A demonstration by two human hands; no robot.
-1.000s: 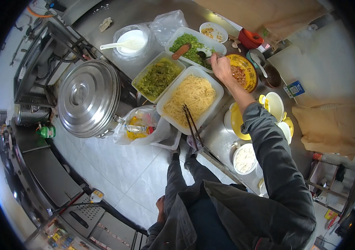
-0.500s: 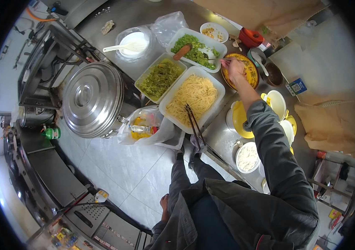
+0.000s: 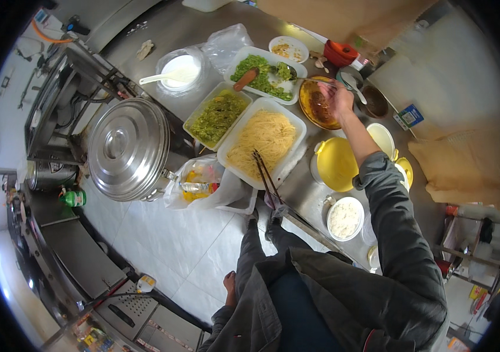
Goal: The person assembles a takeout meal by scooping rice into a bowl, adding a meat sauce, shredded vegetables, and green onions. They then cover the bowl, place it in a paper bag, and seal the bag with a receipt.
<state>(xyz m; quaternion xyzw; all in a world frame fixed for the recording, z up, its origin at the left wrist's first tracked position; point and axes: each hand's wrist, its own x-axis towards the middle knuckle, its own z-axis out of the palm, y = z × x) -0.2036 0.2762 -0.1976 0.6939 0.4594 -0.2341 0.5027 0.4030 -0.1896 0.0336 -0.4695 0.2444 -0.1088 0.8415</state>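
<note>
My right hand (image 3: 339,101) is closed round the handle of a metal spoon (image 3: 307,79). Chopped greens (image 3: 286,71) fill the spoon's bowl, which is over the right side of a white tub (image 3: 233,63) of chopped greens. Beneath my fingers lies a round yellow dish (image 3: 306,105) with dark reddish-brown sauce. My left hand (image 3: 230,281) hangs low beside my leg, fingers curled, with nothing visible in it. Nearer me, a tub (image 3: 301,144) holds pale noodles, with dark chopsticks (image 3: 266,175) resting in it. Another tub (image 3: 187,124) contains darker greens and a brown-handled utensil (image 3: 246,79).
A large lidded steel pot (image 3: 127,149) stands on the left. To the right are a yellow bowl (image 3: 338,167), a container of white rice (image 3: 345,219) and a small dark bowl (image 3: 374,102). A white bowl with a ladle (image 3: 171,75) sits at the back left.
My right hand has lifted the spoon from the tub with chopped greens in its bowl, leaving a gap in the greens. The left hand stays low. The whole view has shifted slightly.
</note>
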